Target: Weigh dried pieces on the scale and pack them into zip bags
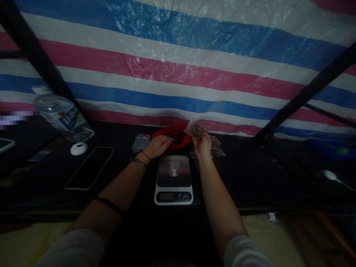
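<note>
My right hand [203, 147] grips a small clear zip bag [196, 128] filled with brown bits, held up over the right side of a red plastic bag [159, 131]. The red bag lies spread open with dark loose bits [175, 138] inside. At its left rim is my left hand [158, 147], fingers drawn together over the bits; whatever they hold is too small to make out. Between my forearms stands a white kitchen scale [174, 197], a small clear cup [174, 165] on its plate. More filled zip bags [216, 144] lie beside my right hand.
Flat clear bags [141, 142] lie left of the red bag. A phone [90, 168], a white earbud case [79, 148] and a tilted plastic bottle [65, 115] are farther left. Black bars slope down on both sides before a striped sheet [178, 70]. A white cable plug [330, 174] lies right.
</note>
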